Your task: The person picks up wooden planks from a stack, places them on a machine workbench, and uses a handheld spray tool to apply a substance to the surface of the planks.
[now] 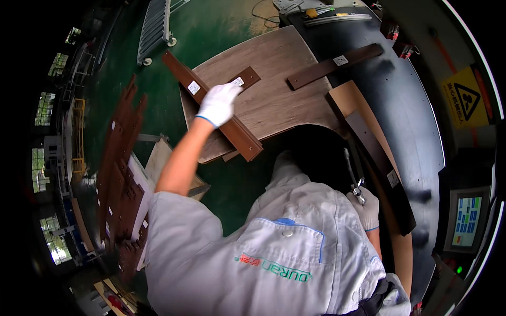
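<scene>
My left hand [217, 105], in a white glove, reaches across the wood-grain tabletop board [279, 60]. Its fingers close on the near end of a short dark-brown board [250, 77] with a white label. Beneath that wrist, a stack of long reddish-brown boards [241, 138] lies slanting over the tabletop board; one bears a label. Low at my right side, my gloved right hand [365, 209] grips a silver tool with a long thin nozzle [359, 193], pointing away from me. Part of its grip is hidden by the fingers.
A dark-brown board [334, 66] lies at the tabletop board's far right. Another dark strip [380, 171] rests on the black machine bed [408, 113]. Several brown boards [118, 184] are stacked at left. A roller conveyor [154, 31] stands behind; a control screen [467, 221] is at right.
</scene>
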Available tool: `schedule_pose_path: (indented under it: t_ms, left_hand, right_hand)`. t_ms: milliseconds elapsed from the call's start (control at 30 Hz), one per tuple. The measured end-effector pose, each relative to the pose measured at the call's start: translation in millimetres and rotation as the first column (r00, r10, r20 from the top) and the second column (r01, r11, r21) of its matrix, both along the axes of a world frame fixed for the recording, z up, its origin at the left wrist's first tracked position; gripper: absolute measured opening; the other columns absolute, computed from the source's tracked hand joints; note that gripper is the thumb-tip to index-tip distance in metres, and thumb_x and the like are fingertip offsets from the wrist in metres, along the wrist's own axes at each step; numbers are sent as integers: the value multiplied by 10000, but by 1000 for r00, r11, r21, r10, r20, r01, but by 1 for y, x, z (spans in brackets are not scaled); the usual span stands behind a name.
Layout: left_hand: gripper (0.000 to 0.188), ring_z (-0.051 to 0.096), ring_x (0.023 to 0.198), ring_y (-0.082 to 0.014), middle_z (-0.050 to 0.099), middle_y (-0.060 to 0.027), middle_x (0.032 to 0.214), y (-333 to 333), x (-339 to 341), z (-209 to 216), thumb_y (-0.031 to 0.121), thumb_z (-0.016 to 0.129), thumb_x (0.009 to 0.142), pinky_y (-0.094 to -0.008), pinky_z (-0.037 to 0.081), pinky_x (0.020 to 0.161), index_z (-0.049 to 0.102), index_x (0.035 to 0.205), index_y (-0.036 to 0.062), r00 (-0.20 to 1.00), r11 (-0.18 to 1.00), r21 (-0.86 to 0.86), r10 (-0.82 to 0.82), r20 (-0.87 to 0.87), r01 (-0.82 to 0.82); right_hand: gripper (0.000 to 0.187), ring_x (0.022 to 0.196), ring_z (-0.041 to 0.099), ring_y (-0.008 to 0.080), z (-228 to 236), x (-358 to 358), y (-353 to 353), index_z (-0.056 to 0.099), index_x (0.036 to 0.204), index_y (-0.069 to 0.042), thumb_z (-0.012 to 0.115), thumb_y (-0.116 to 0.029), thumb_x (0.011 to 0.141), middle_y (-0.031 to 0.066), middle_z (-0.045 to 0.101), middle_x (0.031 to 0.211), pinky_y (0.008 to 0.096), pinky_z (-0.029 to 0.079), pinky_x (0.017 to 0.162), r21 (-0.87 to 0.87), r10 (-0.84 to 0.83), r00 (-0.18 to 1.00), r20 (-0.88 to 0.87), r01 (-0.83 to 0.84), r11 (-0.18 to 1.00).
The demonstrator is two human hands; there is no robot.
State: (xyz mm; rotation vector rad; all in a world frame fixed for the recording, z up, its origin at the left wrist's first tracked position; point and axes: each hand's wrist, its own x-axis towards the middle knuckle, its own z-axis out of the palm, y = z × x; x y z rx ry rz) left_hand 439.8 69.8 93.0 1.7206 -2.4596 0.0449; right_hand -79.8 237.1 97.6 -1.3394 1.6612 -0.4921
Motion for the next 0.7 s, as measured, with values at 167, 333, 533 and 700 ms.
schedule_pose_path:
  t_ms: [167,333,533,700]
  left_hand:
    - [532,524,1330,-365,583,-172,1379,13,89,-37,38,610,835,-489,385,1169,592,1366,53,898,980,110,-198,393,168]
    - [534,589,1205,-365,644,-185,1198,-24,102,-30,61,734,675,-474,444,1072,649,1202,52,886,869,438,-374,275,231]
    - [625,594,1054,-395,631,-180,1071,-94,51,30,169,779,640,-492,498,960,629,1234,46,919,806,513,-387,79,296]
    - [705,582,1123,-403,605,-194,1164,-79,54,24,240,827,615,-493,503,975,626,1271,78,844,672,657,-527,100,342]
  right_hand:
    - [261,848,719,316,-2,20,-31,745,1076,-20,804,-147,856,163,735,949,382,557,774,-51,167,984,-67,-170,984]
    - [296,923,749,320,-6,40,-41,743,1105,-15,822,-150,854,173,748,996,390,577,807,-72,169,985,-46,-172,982]
    - [268,858,719,312,-2,55,-39,737,1091,-7,796,-151,873,165,731,949,366,554,783,0,10,999,-33,-10,1000]
    - [246,804,700,252,-3,61,-23,740,1079,-13,786,-159,887,136,721,889,345,545,761,59,-170,985,-23,171,983]
